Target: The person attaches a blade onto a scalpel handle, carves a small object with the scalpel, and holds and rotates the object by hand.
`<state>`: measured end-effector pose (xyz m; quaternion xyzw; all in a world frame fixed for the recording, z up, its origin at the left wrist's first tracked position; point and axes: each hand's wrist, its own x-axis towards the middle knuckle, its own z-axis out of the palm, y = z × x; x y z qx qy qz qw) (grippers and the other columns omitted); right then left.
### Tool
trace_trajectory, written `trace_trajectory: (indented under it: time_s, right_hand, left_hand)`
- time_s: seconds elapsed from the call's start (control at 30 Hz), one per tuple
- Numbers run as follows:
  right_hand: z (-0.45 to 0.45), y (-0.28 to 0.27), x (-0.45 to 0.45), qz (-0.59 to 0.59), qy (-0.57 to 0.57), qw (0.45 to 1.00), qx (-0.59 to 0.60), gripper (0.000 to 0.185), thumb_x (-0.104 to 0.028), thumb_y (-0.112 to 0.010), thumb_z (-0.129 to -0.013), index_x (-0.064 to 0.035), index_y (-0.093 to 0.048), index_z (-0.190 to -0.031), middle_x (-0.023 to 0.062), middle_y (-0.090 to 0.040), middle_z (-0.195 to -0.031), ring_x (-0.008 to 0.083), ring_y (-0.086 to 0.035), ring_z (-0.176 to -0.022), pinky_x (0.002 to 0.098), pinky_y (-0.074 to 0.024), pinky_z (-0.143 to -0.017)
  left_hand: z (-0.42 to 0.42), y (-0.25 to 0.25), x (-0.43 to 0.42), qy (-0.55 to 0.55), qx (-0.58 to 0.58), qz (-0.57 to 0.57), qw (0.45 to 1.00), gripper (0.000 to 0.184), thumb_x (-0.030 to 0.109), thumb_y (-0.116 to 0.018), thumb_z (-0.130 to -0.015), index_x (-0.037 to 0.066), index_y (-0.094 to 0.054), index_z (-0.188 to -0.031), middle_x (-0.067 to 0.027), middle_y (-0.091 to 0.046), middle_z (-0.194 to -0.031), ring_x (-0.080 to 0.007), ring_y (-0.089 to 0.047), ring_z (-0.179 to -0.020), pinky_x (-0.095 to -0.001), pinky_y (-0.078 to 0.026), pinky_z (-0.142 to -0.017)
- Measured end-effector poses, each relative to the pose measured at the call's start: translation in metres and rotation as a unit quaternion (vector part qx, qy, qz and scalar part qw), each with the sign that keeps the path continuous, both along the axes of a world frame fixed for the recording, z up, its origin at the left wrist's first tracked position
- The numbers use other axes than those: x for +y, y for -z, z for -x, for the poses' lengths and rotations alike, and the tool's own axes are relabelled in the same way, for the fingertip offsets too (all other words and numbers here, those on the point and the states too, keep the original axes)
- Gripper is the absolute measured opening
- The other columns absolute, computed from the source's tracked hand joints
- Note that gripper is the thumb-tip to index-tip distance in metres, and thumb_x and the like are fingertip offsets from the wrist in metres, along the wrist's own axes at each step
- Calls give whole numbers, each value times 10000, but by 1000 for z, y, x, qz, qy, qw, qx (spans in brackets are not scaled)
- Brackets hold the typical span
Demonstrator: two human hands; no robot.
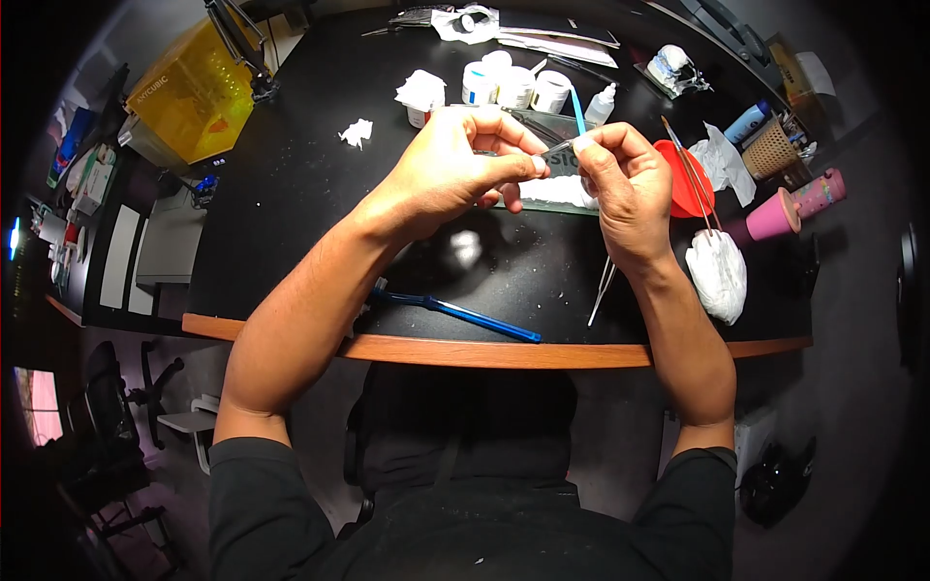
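Over the desk, my left hand [450, 163] is closed in a pinch, its thumb and index fingertip meeting around something too small to make out. Facing it, my right hand [630, 189] pinches a thin dark tool [559, 149] that points toward the left fingertips. A slim blue stick [578, 108] rises by the right fingertips; whether that hand holds it is unclear. Below both hands is a glass slab [552, 206] with a white strip [562, 192] on it, partly covered by the fingers. Metal tweezers [602, 290] lie beneath my right wrist.
A blue toothbrush-like tool [465, 315] lies near the wooden desk edge [504, 353]. White jars [515, 89] and a dropper bottle [601, 104] stand behind the hands. To the right are a red bowl [683, 179], a brush [690, 169] and a white wad [717, 276].
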<state>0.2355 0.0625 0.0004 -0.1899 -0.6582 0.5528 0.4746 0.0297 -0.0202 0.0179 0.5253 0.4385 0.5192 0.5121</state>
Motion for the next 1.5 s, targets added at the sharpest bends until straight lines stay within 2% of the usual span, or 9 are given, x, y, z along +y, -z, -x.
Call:
trace_trajectory:
  time_s: [0.13,0.23,0.33,0.63,1.3,1.5]
  right_hand:
    - [-4,0,4,55,-31,998,0,116,-129,-741,-1000,-20,-713,-973,-12,-662,-808,23,-535,-676,192,-415,-615]
    - [-4,-2,0,44,-18,999,-21,105,-118,-707,-1018,-15,-688,-1007,-20,-607,-776,46,-497,-677,214,-384,-625]
    - [-4,-2,2,53,-34,998,3,128,-141,-736,-1002,-15,-717,-987,-10,-659,-797,29,-531,-666,198,-408,-608]
    - [-4,-4,6,138,-89,985,45,108,-100,-717,-985,-8,-740,-1038,23,-681,-856,63,-540,-727,227,-405,-669]
    - [-3,-5,5,144,-73,987,8,122,-126,-722,-1000,-14,-729,-1046,13,-668,-841,52,-531,-687,220,-407,-640]
    - [-3,-5,6,145,-73,987,7,122,-137,-720,-1007,-20,-728,-1040,14,-676,-842,47,-535,-683,213,-406,-631]
  left_hand:
    - [0,-2,-1,-13,27,-9,1000,275,166,-844,-905,-20,-726,-1068,-82,-771,-883,-110,-694,-644,-202,-446,-536]
    - [-1,-2,-1,-12,26,-11,1000,265,161,-840,-909,-20,-725,-1065,-86,-773,-887,-112,-695,-644,-201,-447,-536]
    - [0,-2,-1,-10,17,-14,1000,253,155,-832,-915,-18,-725,-1064,-86,-775,-898,-116,-697,-648,-202,-448,-536]
    - [1,-4,-2,-9,4,-15,1000,249,161,-806,-941,-14,-715,-1094,-97,-781,-951,-132,-715,-674,-209,-461,-544]
    - [-3,-5,-3,-27,62,-23,997,239,172,-823,-941,-3,-731,-1076,-77,-766,-915,-122,-736,-698,-203,-470,-552]
    - [-4,-2,-2,-27,31,-25,999,210,142,-825,-935,9,-736,-1072,-71,-765,-915,-116,-735,-694,-203,-478,-551]
